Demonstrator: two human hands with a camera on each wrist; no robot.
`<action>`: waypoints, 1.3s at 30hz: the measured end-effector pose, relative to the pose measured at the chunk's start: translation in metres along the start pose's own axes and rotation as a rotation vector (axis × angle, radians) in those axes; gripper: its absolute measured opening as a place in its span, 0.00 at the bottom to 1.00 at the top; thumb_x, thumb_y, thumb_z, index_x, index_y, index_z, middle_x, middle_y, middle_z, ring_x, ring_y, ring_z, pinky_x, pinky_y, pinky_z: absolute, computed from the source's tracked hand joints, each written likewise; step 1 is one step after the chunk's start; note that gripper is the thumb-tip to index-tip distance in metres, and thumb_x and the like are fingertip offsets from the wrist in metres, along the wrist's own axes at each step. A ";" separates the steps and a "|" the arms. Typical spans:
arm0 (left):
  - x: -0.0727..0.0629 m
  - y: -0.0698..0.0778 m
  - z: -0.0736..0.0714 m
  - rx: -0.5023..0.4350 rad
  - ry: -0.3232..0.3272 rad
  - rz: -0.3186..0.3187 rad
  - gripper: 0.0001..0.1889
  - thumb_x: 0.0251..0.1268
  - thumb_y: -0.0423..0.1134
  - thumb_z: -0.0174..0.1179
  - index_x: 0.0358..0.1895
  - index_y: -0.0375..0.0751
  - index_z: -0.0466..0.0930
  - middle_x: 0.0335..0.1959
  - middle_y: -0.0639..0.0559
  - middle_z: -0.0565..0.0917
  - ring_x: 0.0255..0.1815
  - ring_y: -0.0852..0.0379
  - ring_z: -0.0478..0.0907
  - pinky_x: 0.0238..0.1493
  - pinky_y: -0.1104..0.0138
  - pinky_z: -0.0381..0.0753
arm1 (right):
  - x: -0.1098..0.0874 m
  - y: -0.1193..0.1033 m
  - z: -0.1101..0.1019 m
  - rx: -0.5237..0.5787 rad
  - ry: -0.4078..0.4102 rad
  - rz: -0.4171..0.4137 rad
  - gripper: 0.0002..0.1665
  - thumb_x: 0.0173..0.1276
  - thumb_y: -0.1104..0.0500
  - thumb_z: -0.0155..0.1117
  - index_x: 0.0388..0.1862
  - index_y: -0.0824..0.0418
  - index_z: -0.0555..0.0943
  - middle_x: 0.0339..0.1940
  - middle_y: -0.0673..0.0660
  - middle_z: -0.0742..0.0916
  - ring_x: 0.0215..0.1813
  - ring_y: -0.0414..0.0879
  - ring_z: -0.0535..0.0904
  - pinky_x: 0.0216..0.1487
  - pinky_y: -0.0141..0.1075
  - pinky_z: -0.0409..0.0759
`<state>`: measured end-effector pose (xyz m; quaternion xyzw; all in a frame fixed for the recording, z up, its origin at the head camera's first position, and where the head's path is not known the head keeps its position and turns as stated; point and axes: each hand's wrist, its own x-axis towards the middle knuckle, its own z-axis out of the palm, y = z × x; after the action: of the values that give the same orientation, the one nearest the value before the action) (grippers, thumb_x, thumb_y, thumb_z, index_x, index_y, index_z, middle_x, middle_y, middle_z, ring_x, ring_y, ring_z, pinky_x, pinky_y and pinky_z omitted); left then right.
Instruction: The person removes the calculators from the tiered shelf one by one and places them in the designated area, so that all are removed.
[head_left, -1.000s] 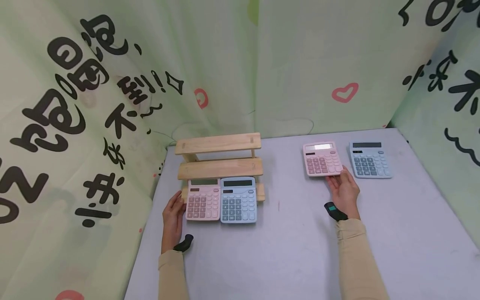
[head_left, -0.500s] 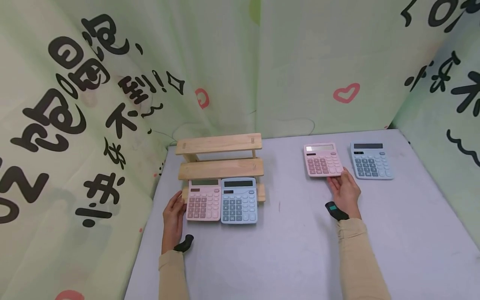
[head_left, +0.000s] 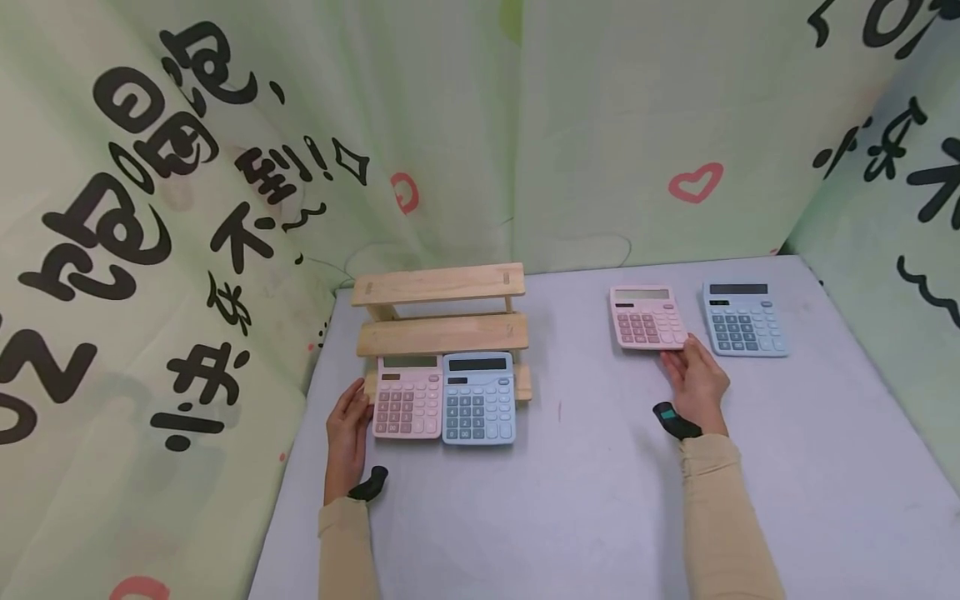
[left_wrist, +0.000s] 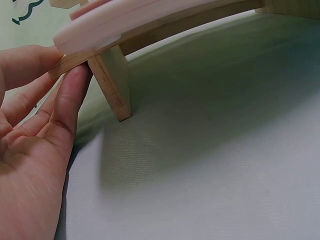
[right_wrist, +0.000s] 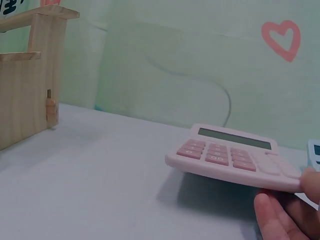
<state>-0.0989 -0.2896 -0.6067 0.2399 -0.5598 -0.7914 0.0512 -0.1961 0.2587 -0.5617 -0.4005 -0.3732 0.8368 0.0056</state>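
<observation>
My left hand point(head_left: 347, 437) is at the left end of a stepped wooden rack point(head_left: 442, 335). In the left wrist view, the thumb and fingers pinch the end of its lowest board point(left_wrist: 70, 64). A pink calculator point(head_left: 407, 402) and a blue calculator point(head_left: 478, 402) lean side by side on the rack's lowest step. Farther right, my right hand point(head_left: 697, 383) pinches the near right corner of a second pink calculator point(head_left: 647, 318). The right wrist view shows this calculator's point(right_wrist: 225, 155) near edge lifted off the table, thumb above and fingers below.
Another blue calculator point(head_left: 745, 319) lies flat to the right of the held one. White cloth covers the table point(head_left: 555, 500). Printed curtains point(head_left: 585, 150) hang behind it and at both sides. The rack's two upper boards hold nothing.
</observation>
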 end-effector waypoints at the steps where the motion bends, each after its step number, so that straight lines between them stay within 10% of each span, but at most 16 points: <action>1: 0.000 0.000 0.000 0.006 -0.001 0.005 0.26 0.81 0.41 0.57 0.77 0.45 0.68 0.69 0.52 0.74 0.57 0.60 0.74 0.56 0.77 0.79 | 0.000 0.000 0.000 -0.007 0.012 -0.002 0.28 0.78 0.51 0.62 0.75 0.43 0.75 0.61 0.47 0.82 0.59 0.38 0.81 0.60 0.27 0.83; 30: 0.003 0.000 0.001 0.006 -0.010 0.004 0.26 0.82 0.40 0.56 0.78 0.45 0.67 0.72 0.51 0.72 0.64 0.59 0.73 0.59 0.77 0.79 | -0.005 0.013 0.000 -0.330 0.170 -0.259 0.26 0.80 0.57 0.60 0.75 0.55 0.76 0.49 0.44 0.79 0.56 0.37 0.81 0.53 0.20 0.82; 39: 0.003 -0.001 -0.001 -0.001 -0.008 -0.001 0.25 0.81 0.40 0.56 0.77 0.45 0.68 0.70 0.51 0.73 0.61 0.59 0.74 0.57 0.77 0.80 | -0.010 0.021 -0.002 -0.538 0.185 -0.348 0.28 0.82 0.53 0.57 0.78 0.52 0.73 0.72 0.57 0.78 0.64 0.40 0.79 0.73 0.32 0.76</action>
<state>-0.1009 -0.2906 -0.6090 0.2370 -0.5594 -0.7927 0.0490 -0.1815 0.2415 -0.5693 -0.3921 -0.6413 0.6551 0.0762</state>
